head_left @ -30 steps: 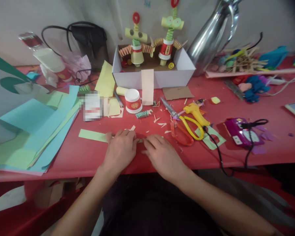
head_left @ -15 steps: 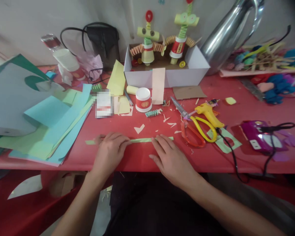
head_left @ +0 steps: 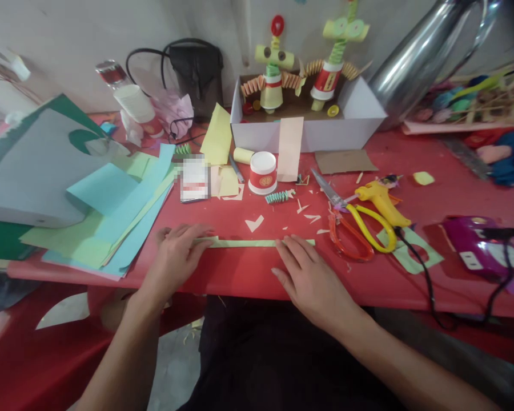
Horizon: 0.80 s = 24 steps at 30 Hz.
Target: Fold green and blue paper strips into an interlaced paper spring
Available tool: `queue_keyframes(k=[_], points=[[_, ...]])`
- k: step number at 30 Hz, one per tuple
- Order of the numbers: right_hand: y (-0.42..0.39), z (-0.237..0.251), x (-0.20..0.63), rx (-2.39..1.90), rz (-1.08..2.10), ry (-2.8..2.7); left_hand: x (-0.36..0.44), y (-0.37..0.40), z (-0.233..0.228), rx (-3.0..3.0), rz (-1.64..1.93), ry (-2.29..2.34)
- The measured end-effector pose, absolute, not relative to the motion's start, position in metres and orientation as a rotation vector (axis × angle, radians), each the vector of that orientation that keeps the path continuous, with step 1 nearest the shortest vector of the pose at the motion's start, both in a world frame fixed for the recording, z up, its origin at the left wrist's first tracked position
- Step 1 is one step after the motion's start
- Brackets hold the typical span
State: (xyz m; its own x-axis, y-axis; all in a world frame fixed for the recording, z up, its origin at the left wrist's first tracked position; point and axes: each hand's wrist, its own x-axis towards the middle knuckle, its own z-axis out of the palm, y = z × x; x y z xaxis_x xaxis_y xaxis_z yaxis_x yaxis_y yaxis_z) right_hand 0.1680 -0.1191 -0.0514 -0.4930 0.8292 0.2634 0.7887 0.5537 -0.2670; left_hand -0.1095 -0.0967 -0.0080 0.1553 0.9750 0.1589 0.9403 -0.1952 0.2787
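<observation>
left hand (head_left: 175,257) flat, fingers together, pinned strip (head_left: 252,243) end | right hand (head_left: 312,279) fingers spread, pressed other end, kept fold flat on table (head_left: 240,274) | scissors (head_left: 351,222) just right

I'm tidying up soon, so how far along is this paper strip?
Done: the green strip is cut out and folded narrow, lying flat on the red table. In hand: the left hand and right hand press its two ends. Left: no pleats yet, unlike the small green spring.
</observation>
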Motion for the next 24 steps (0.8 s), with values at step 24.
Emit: queue_keyframes(k=[24], points=[[-0.122, -0.055, 0.167, -1.320, 0.143, -2.424, -0.094, -0.119, -0.030, 2.609, 0.622, 1.894]])
